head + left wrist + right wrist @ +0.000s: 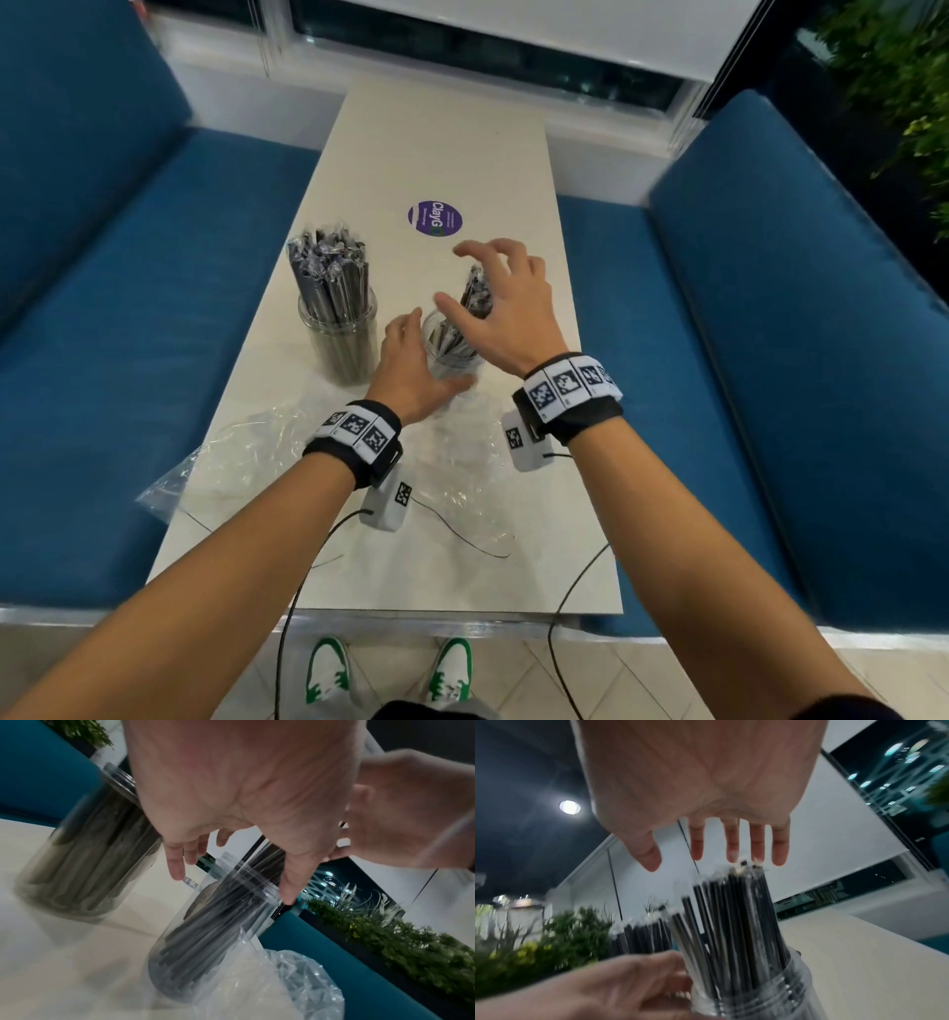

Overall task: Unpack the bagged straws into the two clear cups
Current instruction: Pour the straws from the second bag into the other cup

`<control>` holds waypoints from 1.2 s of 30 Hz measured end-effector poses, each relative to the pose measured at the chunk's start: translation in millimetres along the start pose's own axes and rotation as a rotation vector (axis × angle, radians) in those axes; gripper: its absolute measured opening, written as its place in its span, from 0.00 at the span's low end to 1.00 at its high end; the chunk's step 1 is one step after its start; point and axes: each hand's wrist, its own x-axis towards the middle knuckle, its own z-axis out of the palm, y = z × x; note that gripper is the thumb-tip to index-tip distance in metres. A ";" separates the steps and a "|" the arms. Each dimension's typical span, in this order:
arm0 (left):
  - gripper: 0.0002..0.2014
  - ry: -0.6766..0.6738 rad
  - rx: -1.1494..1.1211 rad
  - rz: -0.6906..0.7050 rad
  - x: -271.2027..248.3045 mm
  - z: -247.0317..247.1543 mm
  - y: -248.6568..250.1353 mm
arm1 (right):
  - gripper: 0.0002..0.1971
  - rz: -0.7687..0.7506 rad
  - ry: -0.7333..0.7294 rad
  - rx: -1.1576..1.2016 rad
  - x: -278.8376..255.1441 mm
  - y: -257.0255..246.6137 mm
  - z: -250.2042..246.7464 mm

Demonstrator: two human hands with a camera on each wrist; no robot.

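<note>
Two clear cups stand on the pale table (436, 144). The left cup (341, 344) (82, 862) is packed with black wrapped straws (328, 267). The right cup (452, 354) (180, 953) (757, 1000) holds a looser bunch of straws (475, 293) (731, 912) that leans to the right. My left hand (426, 354) (231, 882) sits beside this cup, fingers and thumb loosely spread about its rim. My right hand (457, 277) (693, 860) hovers over the straw tops with its fingers spread and straight, fingertips close to the wrapper ends. An empty clear bag (246, 452) (295, 983) lies crumpled near the front.
A round purple sticker (435, 218) lies on the table beyond the cups. Blue benches (128, 308) flank the table on both sides. More crumpled clear plastic (462, 462) and thin black cables (462, 534) lie near the front edge. Green plants (411, 953) stand behind the right bench.
</note>
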 end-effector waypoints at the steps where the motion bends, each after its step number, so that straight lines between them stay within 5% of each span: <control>1: 0.63 -0.003 0.001 0.012 2.7 0.6 1.6 | 0.32 -0.006 -0.048 -0.081 3.9 -1.3 6.6; 4: 0.63 0.002 -0.039 0.014 11.3 4.9 5.0 | 0.33 -0.019 -0.158 -0.191 8.6 -0.1 25.1; 9: 0.46 0.037 -0.024 0.057 15.3 10.2 4.4 | 0.13 -0.154 -0.065 -0.152 4.5 6.0 42.7; 12: 0.53 0.033 -0.005 0.061 15.3 12.5 -0.2 | 0.10 -0.218 -0.039 -0.146 7.4 11.8 42.3; 16: 0.60 0.014 0.053 0.103 14.8 11.7 0.3 | 0.11 -0.158 0.022 -0.027 14.0 14.5 34.9; 20: 0.52 0.007 0.103 0.150 13.8 13.1 -3.6 | 0.31 -0.125 0.003 -0.012 20.7 14.1 36.0; 24: 0.52 0.007 0.093 0.151 13.7 14.8 -5.8 | 0.18 -0.115 -0.046 -0.158 27.3 18.8 47.1; 32: 0.69 0.008 0.009 0.119 15.5 14.0 -11.7 | 0.11 -0.062 0.093 -0.069 47.3 23.5 33.1; 36: 0.66 -0.001 0.013 0.109 17.3 13.2 -10.5 | 0.20 0.055 -0.160 -0.154 39.7 17.0 33.4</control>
